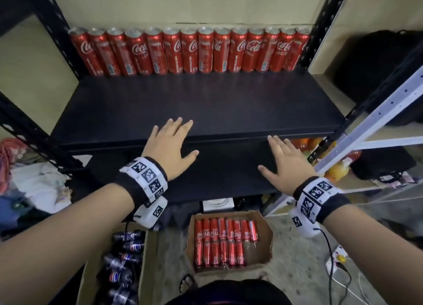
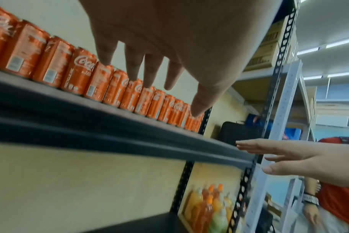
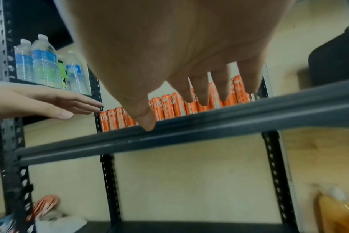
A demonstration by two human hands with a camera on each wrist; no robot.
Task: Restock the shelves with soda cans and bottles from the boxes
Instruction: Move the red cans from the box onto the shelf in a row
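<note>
hands: left hand (image 1: 170, 144) and right hand (image 1: 286, 160) are hovering at the shelf (image 1: 183, 103) front edge, fingers spread and released, grasping nothing.
cans: one row (image 1: 190, 51) is standing along the back of the shelf; more are lying in the box (image 1: 225, 241) on the floor below.
bottles: lying in the left box (image 1: 124, 266).
advice: likely reaching down next; taking cans upright and starting a second row touching the first is looking best.

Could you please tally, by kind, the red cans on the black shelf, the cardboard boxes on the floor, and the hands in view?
red cans on the black shelf: 14
cardboard boxes: 2 (can box, bottle box)
hands: 2 (left hand, right hand), both empty
Total: 18
</note>
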